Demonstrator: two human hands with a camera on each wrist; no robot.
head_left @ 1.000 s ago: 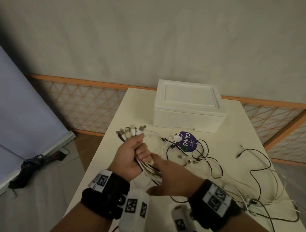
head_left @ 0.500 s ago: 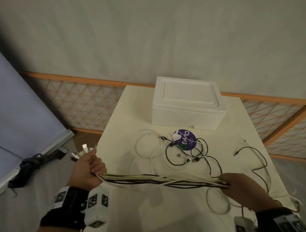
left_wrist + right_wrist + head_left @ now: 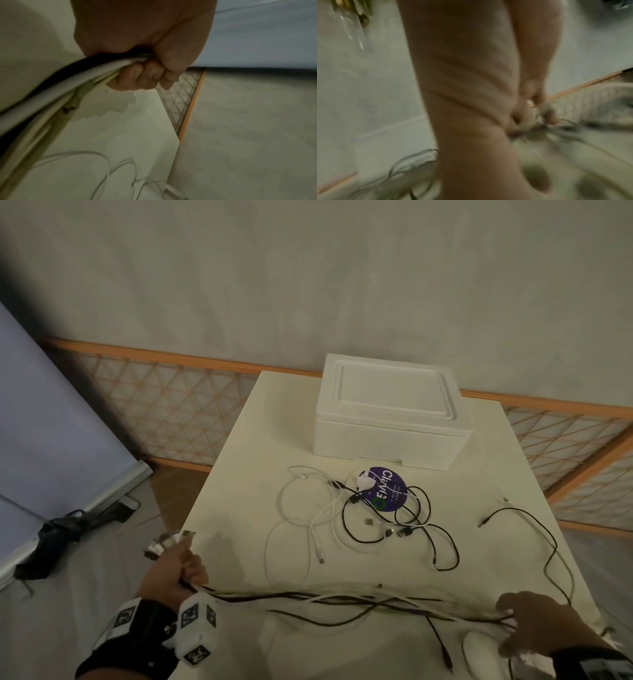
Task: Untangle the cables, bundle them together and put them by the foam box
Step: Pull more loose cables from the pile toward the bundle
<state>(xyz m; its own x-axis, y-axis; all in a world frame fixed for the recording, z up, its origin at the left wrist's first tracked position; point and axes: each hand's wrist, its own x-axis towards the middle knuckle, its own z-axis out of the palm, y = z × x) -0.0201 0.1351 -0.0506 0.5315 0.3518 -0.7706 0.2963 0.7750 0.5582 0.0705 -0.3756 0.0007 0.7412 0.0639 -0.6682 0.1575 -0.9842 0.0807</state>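
The left hand (image 3: 173,571) has its fingers (image 3: 145,75) curled tight round a gathered bunch of cables (image 3: 342,602), the plug ends (image 3: 168,542) sticking out past the fist at the bench's (image 3: 239,508) left edge. The bunch runs across the near bench to the right hand (image 3: 534,625), whose fingers seem to close loosely on the strands; the right wrist view is too blurred to confirm it. More loose cables (image 3: 359,515) lie tangled mid-bench over a purple disc (image 3: 383,489), just in front of the foam box (image 3: 390,412), and one black cable (image 3: 534,539) trails to the right. The cables look light, limp and smooth, likely to slip and sag, so a firm hold near the plugs with the other hand sliding along the length should serve best. Connectors may snag on loops.
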